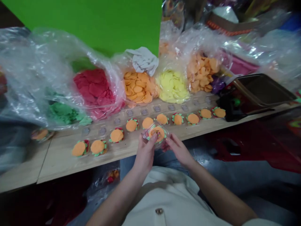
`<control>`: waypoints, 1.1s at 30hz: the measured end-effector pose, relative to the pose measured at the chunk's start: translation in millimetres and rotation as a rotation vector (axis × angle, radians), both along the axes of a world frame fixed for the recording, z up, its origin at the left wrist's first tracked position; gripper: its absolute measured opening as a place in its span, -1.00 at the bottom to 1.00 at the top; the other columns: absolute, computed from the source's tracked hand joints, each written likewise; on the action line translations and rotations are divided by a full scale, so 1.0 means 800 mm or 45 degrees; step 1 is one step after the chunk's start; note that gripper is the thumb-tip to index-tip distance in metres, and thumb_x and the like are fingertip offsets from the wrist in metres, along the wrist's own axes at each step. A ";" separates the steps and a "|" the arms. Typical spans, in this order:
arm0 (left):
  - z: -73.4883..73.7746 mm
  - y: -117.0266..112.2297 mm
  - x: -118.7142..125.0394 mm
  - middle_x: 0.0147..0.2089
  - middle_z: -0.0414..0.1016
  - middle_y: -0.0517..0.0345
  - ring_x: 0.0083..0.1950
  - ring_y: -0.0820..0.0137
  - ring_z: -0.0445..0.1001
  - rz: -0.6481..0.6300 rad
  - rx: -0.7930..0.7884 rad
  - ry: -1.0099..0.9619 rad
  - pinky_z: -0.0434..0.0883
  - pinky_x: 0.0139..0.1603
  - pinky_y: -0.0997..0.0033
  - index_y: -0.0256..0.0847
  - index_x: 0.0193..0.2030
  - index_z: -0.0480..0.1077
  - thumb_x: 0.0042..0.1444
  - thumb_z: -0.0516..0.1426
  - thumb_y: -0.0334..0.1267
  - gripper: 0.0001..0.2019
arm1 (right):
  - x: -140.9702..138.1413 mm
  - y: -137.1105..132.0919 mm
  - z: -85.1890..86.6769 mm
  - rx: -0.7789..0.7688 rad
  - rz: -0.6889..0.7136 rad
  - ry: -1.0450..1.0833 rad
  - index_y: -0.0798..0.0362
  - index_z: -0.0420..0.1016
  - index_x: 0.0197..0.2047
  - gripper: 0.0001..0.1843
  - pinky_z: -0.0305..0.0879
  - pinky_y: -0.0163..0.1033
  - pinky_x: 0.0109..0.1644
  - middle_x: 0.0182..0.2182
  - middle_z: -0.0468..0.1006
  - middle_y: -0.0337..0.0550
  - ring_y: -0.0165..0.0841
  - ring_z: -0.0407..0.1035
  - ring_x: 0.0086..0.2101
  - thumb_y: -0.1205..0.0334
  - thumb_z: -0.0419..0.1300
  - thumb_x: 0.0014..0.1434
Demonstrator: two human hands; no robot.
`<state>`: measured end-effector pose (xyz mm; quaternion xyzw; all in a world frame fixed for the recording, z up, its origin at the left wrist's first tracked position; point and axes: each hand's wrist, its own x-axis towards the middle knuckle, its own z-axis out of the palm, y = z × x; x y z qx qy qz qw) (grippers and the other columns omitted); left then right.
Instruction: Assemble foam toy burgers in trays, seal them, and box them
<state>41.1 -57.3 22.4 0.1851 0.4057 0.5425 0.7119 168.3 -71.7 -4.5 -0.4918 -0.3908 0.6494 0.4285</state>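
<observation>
Over the table's front edge, my left hand (146,153) grips a clear plastic case (159,126) with a toy burger inside, its thumb lying on top. My right hand (178,150) holds the same case by its right side, fingers bent and partly hidden. The burger has an orange round top with a small printed mark and green edging. Just behind the case are two more toy burgers, one (148,122) to the left and one (162,118) to the right. The row of similar burgers in clear trays runs to both sides, including one (98,147) at the left.
Behind the row lie plastic bags of red foam pieces (92,89), orange pieces (138,87), yellow pieces (172,85) and green pieces (63,113). A dark tray (265,89) stands at the right. A green panel (94,25) rises behind. A blurred sleeve (11,141) shows at far left.
</observation>
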 end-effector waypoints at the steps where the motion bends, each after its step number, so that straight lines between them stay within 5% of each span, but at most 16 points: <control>1: -0.001 0.003 0.014 -0.03 0.39 0.14 -0.06 0.45 0.40 0.022 0.017 -0.003 0.33 -0.02 0.40 -0.14 -0.06 0.25 0.03 0.17 -0.27 -0.69 | 0.006 0.000 -0.003 0.037 -0.048 -0.044 0.00 0.26 -0.32 -0.68 0.33 -0.27 -0.32 -0.42 0.36 -0.26 -0.40 0.30 -0.38 -0.06 0.16 0.05; 9: 0.004 0.027 0.086 0.03 0.37 0.16 -0.03 0.47 0.39 -0.051 0.006 0.017 0.32 -0.04 0.46 -0.07 -0.02 0.24 0.05 0.16 -0.25 -0.67 | 0.028 0.007 -0.012 0.176 -0.233 -0.092 0.04 0.36 -0.32 -0.78 0.28 -0.27 -0.26 -0.41 0.44 -0.21 -0.39 0.30 -0.38 0.05 0.12 0.08; 12: 0.008 0.036 0.103 0.02 0.39 0.19 -0.01 0.47 0.40 -0.110 -0.031 -0.006 0.33 -0.02 0.45 -0.05 -0.03 0.25 0.05 0.17 -0.24 -0.67 | 0.053 0.012 -0.010 0.205 -0.165 -0.120 0.02 0.38 -0.27 -0.78 0.28 -0.27 -0.27 -0.40 0.44 -0.22 -0.39 0.31 -0.38 0.06 0.08 0.11; 14: 0.009 0.042 0.108 -0.02 0.42 0.23 -0.01 0.48 0.40 -0.123 -0.056 -0.030 0.34 -0.01 0.44 -0.05 -0.09 0.29 0.04 0.18 -0.26 -0.72 | 0.100 0.022 -0.008 0.257 -0.010 -0.238 0.02 0.40 -0.28 -0.79 0.28 -0.26 -0.25 -0.39 0.45 -0.22 -0.38 0.32 -0.36 0.07 0.11 0.08; 16: 0.010 0.051 0.107 -0.10 0.46 0.29 -0.03 0.51 0.41 -0.080 -0.088 -0.062 0.35 0.00 0.45 -0.08 -0.18 0.35 0.01 0.20 -0.28 -0.79 | 0.177 0.036 -0.003 0.278 -0.110 -0.525 0.03 0.42 -0.28 -0.77 0.27 -0.23 -0.20 -0.35 0.47 -0.20 -0.34 0.32 -0.30 0.09 0.17 0.02; 19: 0.011 0.065 0.102 -0.21 0.50 0.38 -0.07 0.55 0.43 0.027 -0.122 -0.089 0.36 0.02 0.48 -0.11 -0.31 0.38 -0.07 0.25 -0.32 -0.83 | 0.315 0.057 0.011 -0.005 -1.066 -0.880 0.05 0.39 -0.30 -0.75 0.25 -0.18 -0.13 -0.33 0.45 -0.12 -0.28 0.29 -0.20 0.06 0.12 0.03; 23: 0.015 0.067 0.099 -0.19 0.50 0.34 -0.06 0.50 0.44 0.022 -0.181 -0.074 0.43 -0.07 0.47 -0.10 -0.30 0.39 -0.08 0.26 -0.34 -0.82 | 0.433 0.084 0.018 -0.221 -1.119 -0.781 0.08 0.37 -0.41 -0.80 0.30 -0.10 -0.27 -0.47 0.43 -0.09 -0.28 0.32 -0.36 0.11 0.12 0.01; 27: 0.015 0.057 0.102 -0.14 0.48 0.32 -0.04 0.49 0.43 -0.014 -0.187 -0.057 0.45 -0.19 0.55 -0.09 -0.27 0.38 -0.04 0.23 -0.36 -0.82 | 0.453 0.097 0.013 -0.287 -0.969 -0.618 0.09 0.37 -0.47 -0.85 0.35 -0.07 -0.41 -0.52 0.43 -0.10 -0.29 0.33 -0.47 0.20 0.21 -0.09; 33: 0.012 0.056 0.103 -0.16 0.49 0.33 -0.08 0.48 0.44 -0.035 -0.183 -0.058 0.44 -0.16 0.53 -0.11 -0.33 0.38 -0.07 0.24 -0.37 -0.84 | 0.433 0.075 -0.011 -0.083 -1.152 -0.651 0.01 0.27 -0.42 -0.85 0.36 -0.16 -0.36 -0.40 0.43 -0.16 -0.32 0.34 -0.35 0.12 0.07 0.01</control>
